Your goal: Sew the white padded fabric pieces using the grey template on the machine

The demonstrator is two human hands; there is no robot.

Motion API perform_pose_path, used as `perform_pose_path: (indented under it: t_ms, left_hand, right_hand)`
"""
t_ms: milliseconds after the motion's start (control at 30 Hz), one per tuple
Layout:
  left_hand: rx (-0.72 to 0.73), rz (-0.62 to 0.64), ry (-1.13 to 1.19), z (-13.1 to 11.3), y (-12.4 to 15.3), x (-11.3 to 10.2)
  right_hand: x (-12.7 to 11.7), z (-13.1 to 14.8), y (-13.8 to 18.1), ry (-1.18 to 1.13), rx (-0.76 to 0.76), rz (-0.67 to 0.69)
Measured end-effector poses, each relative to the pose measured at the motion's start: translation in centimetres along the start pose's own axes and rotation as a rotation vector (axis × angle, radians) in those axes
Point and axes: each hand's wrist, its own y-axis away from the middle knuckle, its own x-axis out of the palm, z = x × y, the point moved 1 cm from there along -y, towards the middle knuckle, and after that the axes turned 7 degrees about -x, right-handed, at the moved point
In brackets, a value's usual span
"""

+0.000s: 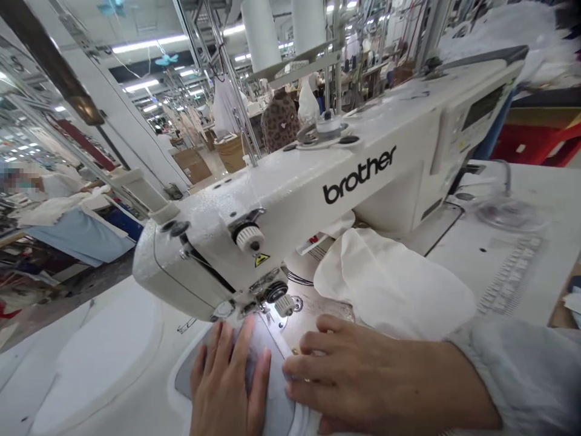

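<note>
A white Brother sewing machine (318, 181) stands across the table, its needle head at the left. My left hand (229, 381) lies flat, fingers stretched out, on a grey fabric piece (276, 406) just below the needle area. My right hand (363, 378) rests beside it on the same piece, fingers extended and pressed down near the presser foot (267, 312). A bunched white cloth (390, 284) lies behind my right hand under the machine arm.
Two thread cones (281, 30) stand behind the machine. A white curved fabric stack (104, 351) lies at the left. A clear bobbin winder guard (503, 206) sits at the right. Another person works at a table far left (45, 188).
</note>
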Motion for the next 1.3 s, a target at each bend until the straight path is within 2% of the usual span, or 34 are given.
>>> perform_pose_path:
  t_ms: [233,500,767,1000,1233,1300]
  left_hand:
    - [0.121,0.066,0.034,2.4,-3.3,0.7]
    - [0.031,0.211,0.058,2.8,-4.4,0.9]
    - [-0.021,0.275,0.145,2.8,-5.0,0.7]
    - [-0.059,0.242,0.162,2.0,-4.8,0.1]
    - [-0.045,0.183,0.183,2.5,-4.6,0.5]
    - [0.025,0.178,0.235,2.8,-4.6,0.1]
  right_hand:
    - [1.3,-1.5,-0.8,-0.042,0.050,-0.042]
    - [1.3,-1.7,-1.0,-0.086,0.143,-0.032]
    - [1.4,-1.8,-1.0,-0.062,0.113,-0.064]
    - [1.3,-1.6,-0.9,-0.048,0.125,-0.076]
    - [1.6,-1.6,-1.2,-0.003,0.133,-0.070]
    - [1.6,-1.5,-1.2,0.015,0.107,-0.058]
